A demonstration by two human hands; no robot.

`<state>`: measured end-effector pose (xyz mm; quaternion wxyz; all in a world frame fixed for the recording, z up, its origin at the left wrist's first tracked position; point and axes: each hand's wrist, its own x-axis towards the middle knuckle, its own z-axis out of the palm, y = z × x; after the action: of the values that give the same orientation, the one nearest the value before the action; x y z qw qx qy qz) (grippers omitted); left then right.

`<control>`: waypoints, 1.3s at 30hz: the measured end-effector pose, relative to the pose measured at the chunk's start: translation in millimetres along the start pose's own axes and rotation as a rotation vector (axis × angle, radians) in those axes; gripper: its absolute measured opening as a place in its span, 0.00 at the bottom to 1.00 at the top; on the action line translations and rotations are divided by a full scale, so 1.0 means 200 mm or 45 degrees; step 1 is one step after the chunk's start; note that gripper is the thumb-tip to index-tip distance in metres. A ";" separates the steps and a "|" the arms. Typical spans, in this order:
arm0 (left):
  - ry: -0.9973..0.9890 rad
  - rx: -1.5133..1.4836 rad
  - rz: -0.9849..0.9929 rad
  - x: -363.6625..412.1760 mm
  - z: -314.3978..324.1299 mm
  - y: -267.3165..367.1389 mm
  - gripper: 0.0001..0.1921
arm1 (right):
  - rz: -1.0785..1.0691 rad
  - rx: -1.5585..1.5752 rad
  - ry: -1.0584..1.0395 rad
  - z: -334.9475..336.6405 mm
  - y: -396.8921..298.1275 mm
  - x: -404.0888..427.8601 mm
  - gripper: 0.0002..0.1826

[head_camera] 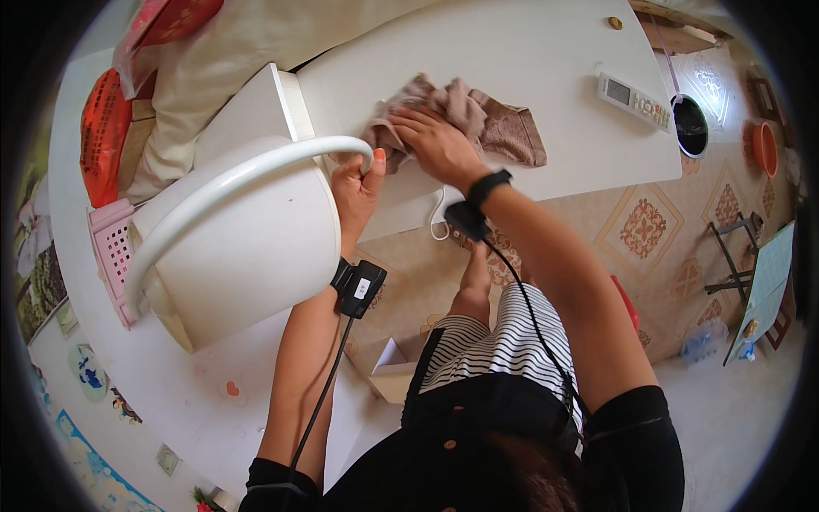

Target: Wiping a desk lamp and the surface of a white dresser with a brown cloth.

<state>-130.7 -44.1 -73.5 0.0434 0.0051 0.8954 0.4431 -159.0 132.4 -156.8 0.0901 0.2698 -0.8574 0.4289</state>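
Observation:
My left hand grips the near end of a thick curved white tube, thumb upright beside its tip and most fingers hidden. The tube arches over a broad, smooth white object whose exact kind I cannot tell; it is tilted over my left wrist. My right hand lies palm down on a bunched brownish-pink towel, fingers pressed into its folds. The towel rests on the white tabletop, its left part slightly blurred. Both wrists wear black straps with cabled boxes.
A remote control and a small gold-coloured object lie on the tabletop's right side. At left are a pink perforated basket and a red bag. A white loop hangs at the front edge. A folding stool stands at right.

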 end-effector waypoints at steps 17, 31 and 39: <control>0.283 -0.036 -0.136 -0.05 0.16 0.16 0.24 | 0.682 0.200 0.207 0.04 -0.19 -0.29 0.34; 0.701 -0.709 -0.613 -0.08 0.38 0.44 0.25 | 0.852 0.271 -0.158 -0.01 -0.20 -0.33 0.21; 0.429 -0.370 -0.535 -0.13 0.29 0.47 0.21 | 0.487 0.039 0.035 0.08 -0.45 -0.58 0.07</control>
<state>-103.5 58.5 -32.4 -0.0149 -0.2601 0.7987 0.5424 -11.5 121.6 -149.6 0.0145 0.0975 -0.8852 0.4546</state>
